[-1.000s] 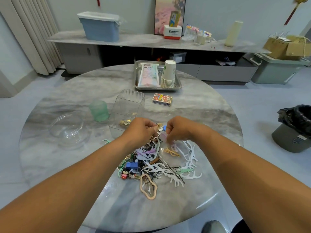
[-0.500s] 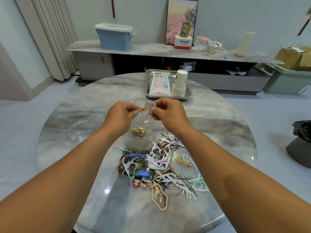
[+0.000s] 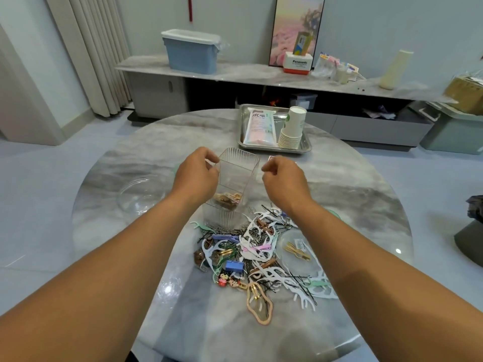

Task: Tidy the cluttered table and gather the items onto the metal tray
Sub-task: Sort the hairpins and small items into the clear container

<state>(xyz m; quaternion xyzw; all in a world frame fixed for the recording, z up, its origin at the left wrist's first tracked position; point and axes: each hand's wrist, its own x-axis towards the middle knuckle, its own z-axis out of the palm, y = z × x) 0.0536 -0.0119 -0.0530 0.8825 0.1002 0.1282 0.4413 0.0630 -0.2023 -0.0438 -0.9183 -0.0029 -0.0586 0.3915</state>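
A clear ribbed container (image 3: 239, 165) stands mid-table with a few gold and brown hair clips (image 3: 226, 199) at its bottom. My left hand (image 3: 196, 175) hovers at its left rim and my right hand (image 3: 281, 177) at its right rim. Both have loosely curled fingers, and I see nothing in either. Nearer me lies a pile of hair clips, bobby pins and white floss picks (image 3: 256, 253). The metal tray (image 3: 261, 150) at the far side holds a flat packet (image 3: 260, 124) and a stack of paper cups (image 3: 291, 129).
A clear glass bowl (image 3: 141, 194) sits to the left on the round marble table (image 3: 109, 231). A small box (image 3: 270, 158) peeks out behind my right hand. A long sideboard (image 3: 261, 77) with bins and boxes stands beyond the table.
Both hands lifted clips from the pile to above the container. The clips have left my fingers, more lie in the container, and my hands have moved apart to its sides.
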